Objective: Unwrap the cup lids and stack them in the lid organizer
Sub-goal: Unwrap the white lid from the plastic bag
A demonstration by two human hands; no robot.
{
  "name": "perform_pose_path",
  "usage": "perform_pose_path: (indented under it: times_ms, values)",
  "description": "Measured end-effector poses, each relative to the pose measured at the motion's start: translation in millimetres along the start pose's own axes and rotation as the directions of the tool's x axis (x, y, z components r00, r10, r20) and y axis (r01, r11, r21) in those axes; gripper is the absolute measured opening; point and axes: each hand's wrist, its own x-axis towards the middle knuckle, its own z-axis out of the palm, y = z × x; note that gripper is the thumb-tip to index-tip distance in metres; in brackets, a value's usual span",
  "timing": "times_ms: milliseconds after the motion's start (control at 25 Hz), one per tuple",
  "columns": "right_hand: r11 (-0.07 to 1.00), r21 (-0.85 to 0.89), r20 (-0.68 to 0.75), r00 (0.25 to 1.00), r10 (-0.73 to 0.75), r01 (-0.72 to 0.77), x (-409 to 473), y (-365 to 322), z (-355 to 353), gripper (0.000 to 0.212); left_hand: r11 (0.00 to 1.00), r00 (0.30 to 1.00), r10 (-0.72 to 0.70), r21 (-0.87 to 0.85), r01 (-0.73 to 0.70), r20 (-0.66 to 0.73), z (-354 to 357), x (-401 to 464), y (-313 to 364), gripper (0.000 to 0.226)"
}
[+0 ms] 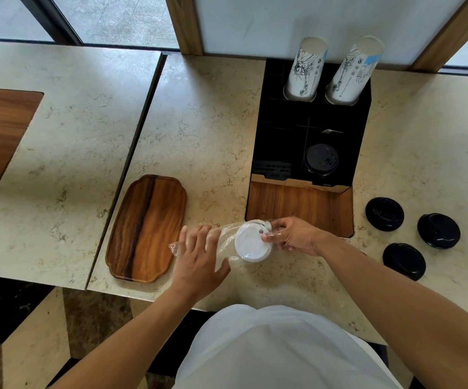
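Note:
A short stack of white cup lids lies at the mouth of a clear plastic sleeve on the marble counter. My right hand pinches the lids and wrap at their right edge. My left hand presses the empty part of the sleeve flat, fingers spread. Just behind stands the black lid organizer with a wooden front; a black lid sits in its front right slot. Three black lids lie loose on the counter at the right.
Two stacks of printed paper cups stand in the organizer's back slots. A wooden tray lies left of my hands. A gap separates this counter from a second one on the left with a wooden inset.

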Motion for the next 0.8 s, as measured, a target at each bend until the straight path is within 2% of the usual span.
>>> perform_pose_path:
  times_ms: [80,160,280,360,600,680,800]
  values:
    - [0.999,-0.052,-0.025,1.000,-0.004,0.003,-1,-4,6,0.038,0.990,0.990,0.140,-0.036,-0.139,0.019,3,12,8,0.047]
    - [0.997,-0.082,-0.050,0.999,-0.016,0.011,-2,-8,10,0.034,0.982,0.982,0.181,-0.063,-0.178,0.049,6,20,11,0.038]
    - [0.996,-0.083,-0.084,0.996,-0.021,0.014,-7,-16,5,0.032,0.992,0.986,0.109,-0.084,-0.099,0.126,7,25,10,0.041]
    - [0.998,-0.063,-0.100,0.995,-0.023,0.017,-11,-18,-3,0.033,0.994,0.981,0.102,-0.046,-0.095,0.162,8,24,8,0.040]
    - [0.997,-0.074,-0.085,0.996,-0.038,0.032,-21,-13,-23,0.054,0.997,0.972,0.045,0.052,-0.059,0.229,9,22,10,0.049]
    - [0.994,-0.112,-0.090,0.996,-0.017,0.006,-22,-14,-22,0.048,0.995,0.969,0.033,0.085,-0.055,0.246,9,21,10,0.049]
    - [0.970,-0.239,-0.174,0.985,-0.004,-0.038,-22,-17,-18,0.045,0.990,0.966,-0.002,0.136,-0.034,0.259,8,19,11,0.051]
